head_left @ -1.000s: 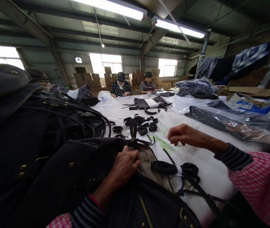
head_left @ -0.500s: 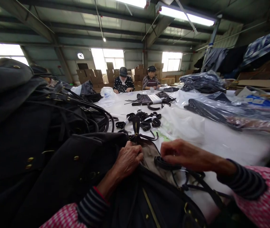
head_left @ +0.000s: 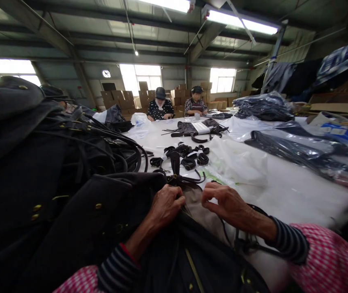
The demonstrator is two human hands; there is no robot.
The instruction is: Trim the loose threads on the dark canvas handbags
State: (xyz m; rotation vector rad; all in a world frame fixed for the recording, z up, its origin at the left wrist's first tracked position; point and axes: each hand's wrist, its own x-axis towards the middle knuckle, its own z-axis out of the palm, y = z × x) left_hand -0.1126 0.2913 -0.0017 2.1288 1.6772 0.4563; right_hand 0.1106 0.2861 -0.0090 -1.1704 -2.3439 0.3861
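The right hand [head_left: 227, 203], loosely curled — whether holding anything, unclear — had come in near the left hand [head_left: 165, 205], which gripped the black bag [head_left: 216, 260] at the table [head_left: 290, 189]. Two-handed work now seemed possible.

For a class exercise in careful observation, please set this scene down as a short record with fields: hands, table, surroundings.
Left hand: fingers curled on the opening of the dark bag
Right hand: near the bag's beige lining; grip unclear
White table: black strap bundles, plastic-wrapped dark items
Left side: heap of dark fabric
Far side: two people, cardboard boxes
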